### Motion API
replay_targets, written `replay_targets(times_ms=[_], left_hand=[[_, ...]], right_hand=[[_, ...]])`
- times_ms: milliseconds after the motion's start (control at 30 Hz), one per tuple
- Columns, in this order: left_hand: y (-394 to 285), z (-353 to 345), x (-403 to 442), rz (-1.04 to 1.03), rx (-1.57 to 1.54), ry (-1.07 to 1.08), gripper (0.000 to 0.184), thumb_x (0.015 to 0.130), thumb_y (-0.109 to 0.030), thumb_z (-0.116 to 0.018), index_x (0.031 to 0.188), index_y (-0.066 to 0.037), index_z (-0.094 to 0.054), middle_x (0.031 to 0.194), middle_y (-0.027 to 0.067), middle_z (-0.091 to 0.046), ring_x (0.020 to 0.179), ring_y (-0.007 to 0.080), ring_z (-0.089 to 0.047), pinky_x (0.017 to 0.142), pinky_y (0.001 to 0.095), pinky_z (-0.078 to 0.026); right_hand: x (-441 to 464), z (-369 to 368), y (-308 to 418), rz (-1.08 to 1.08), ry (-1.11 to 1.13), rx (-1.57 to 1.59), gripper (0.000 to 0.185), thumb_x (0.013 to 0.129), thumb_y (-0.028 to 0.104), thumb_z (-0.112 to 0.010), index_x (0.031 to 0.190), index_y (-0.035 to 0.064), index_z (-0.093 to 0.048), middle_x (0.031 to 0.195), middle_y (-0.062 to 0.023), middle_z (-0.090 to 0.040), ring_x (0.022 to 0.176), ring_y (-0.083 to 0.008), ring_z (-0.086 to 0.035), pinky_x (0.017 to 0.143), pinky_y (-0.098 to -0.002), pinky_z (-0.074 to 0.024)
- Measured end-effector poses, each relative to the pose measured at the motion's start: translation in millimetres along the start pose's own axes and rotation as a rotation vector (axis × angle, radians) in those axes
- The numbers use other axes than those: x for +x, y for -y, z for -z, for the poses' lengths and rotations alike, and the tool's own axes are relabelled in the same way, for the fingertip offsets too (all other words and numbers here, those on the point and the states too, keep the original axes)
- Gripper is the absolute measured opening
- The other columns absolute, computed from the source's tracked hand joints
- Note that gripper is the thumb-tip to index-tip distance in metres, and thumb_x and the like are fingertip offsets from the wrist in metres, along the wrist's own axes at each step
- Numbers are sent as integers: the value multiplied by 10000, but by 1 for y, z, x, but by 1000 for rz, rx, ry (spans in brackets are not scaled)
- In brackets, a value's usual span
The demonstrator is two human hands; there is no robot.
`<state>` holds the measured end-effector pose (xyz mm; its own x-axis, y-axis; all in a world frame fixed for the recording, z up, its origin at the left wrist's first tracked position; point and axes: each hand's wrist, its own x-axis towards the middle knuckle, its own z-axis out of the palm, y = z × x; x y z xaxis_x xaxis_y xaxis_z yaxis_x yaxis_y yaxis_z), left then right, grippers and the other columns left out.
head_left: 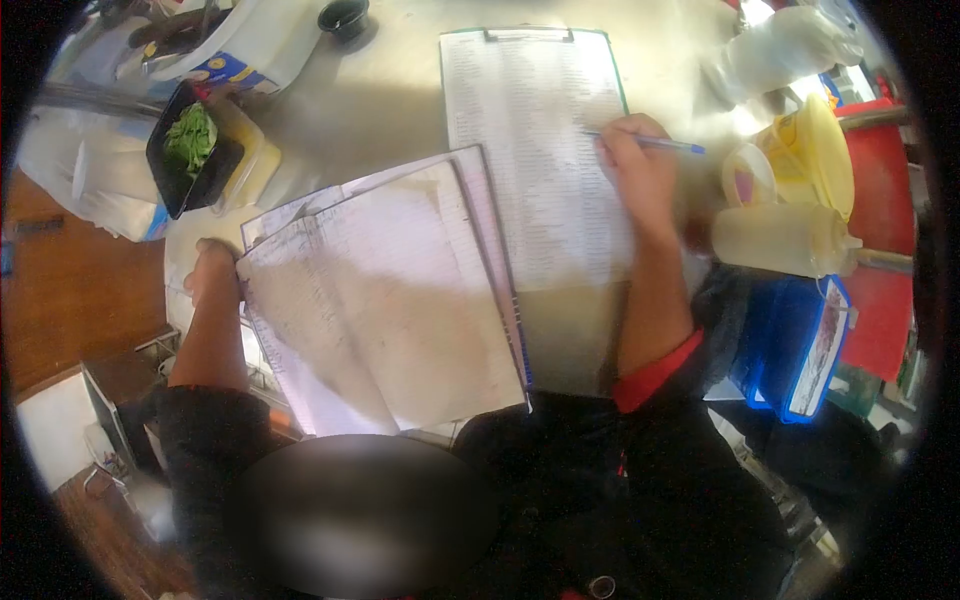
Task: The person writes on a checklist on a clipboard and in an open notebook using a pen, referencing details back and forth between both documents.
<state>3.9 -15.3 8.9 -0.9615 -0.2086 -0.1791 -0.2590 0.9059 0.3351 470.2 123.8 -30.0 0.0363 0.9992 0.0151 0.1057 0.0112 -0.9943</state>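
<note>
My right hand (643, 165) is closed around a blue pen (675, 145). It rests on the right part of a clipboard sheet (540, 130) covered in small printed rows. A metal clip (528, 35) holds the sheet at its top. My left hand (212, 272) is curled at the table's left side, by the left edge of an open notebook (400, 300). Whether anything is inside its fingers is hidden. The notebook has handwritten pages and lies tilted, partly over the clipboard's left side. Another ruled book (480, 195) shows beneath it.
At the left stand a black tray of green leaves (190, 140), a yellowish container (250, 155) and a white tub (265, 45). A small black cup (343, 18) sits at the back. Along the right are a squeeze bottle (775, 240), a yellow tub (815, 150) and a blue binder (790, 345).
</note>
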Motion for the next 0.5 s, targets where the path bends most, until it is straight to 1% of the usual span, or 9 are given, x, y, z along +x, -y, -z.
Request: replay_targets(times_ms=[67, 133, 167, 200, 267, 300, 400, 467, 500], left_hand=[[0, -6, -1, 19, -85, 115, 826, 845, -596, -512, 1392, 7, -375, 1370, 242, -471, 1245, 367, -494, 982, 445, -455], [5, -6, 28, 65, -186, 178, 830, 844, -625, -521, 1385, -7, -399, 1348, 229, -490, 1248, 358, -492, 966, 427, -474], [30, -50, 110, -456, 549, 217, 856, 834, -656, -526, 1391, -18, -401, 1363, 215, -471, 1241, 359, -491, 977, 444, -466], [30, -48, 113, -470, 642, 141, 850, 833, -644, -528, 1394, -21, -388, 1371, 217, -458, 1238, 369, -488, 985, 456, -457], [6, -15, 53, 38, 106, -21, 840, 832, -621, -533, 1401, -27, -362, 1389, 220, -430, 1232, 390, -483, 1001, 480, -437], [0, -6, 43, 102, 35, -66, 836, 831, -609, -535, 1405, -30, -350, 1398, 222, -416, 1229, 400, -480, 1009, 493, -427], [-6, -10, 24, 89, -18, -70, 834, 834, -593, -528, 1411, -25, -330, 1412, 229, -399, 1232, 414, -472, 1021, 506, -411], [-6, -12, 24, 68, 0, -60, 836, 837, -589, -518, 1414, -17, -322, 1417, 234, -395, 1238, 417, -467, 1025, 507, -405], [-5, -12, 25, 65, 13, -62, 837, 839, -587, -514, 1416, -13, -319, 1420, 237, -393, 1241, 419, -465, 1027, 508, -402]], right_hand=[[0, 2, 4, 4, -66, -292, 135, 843, 164, -605, 831, 39, -657, 746, -23, -615, 684, -117, -537, 617, -282, -446], [5, 8, -6, 69, -82, -415, 167, 844, 195, -602, 853, 39, -663, 753, -33, -605, 702, -130, -536, 646, -294, -452], [3, 11, -7, 51, -61, -350, 163, 840, 192, -606, 857, 40, -661, 742, -28, -596, 692, -132, -531, 642, -293, -449], [5, 10, -7, 29, -35, -275, 159, 837, 190, -610, 860, 40, -658, 730, -23, -587, 682, -133, -526, 637, -293, -445], [12, 7, -17, -60, -23, -139, 149, 835, 183, -616, 860, 41, -652, 722, -11, -577, 668, -121, -513, 618, -274, -431], [9, -4, -20, -75, -22, -131, 149, 835, 183, -616, 860, 41, -652, 722, -11, -577, 668, -121, -513, 618, -274, -431], [2, 7, 1, 27, -36, -306, 136, 847, 164, -615, 880, 38, -653, 727, 3, -581, 657, -104, -497, 602, -245, -409], [-10, -16, 21, 31, -47, -183, 113, 868, 147, -612, 864, 38, -640, 699, 30, -508, 645, -69, -436, 573, -218, -341], [-14, -16, 20, 87, 25, -122, 126, 875, 125, -596, 946, 40, -655, 789, 8, -580, 696, -76, -474, 617, -221, -379]])
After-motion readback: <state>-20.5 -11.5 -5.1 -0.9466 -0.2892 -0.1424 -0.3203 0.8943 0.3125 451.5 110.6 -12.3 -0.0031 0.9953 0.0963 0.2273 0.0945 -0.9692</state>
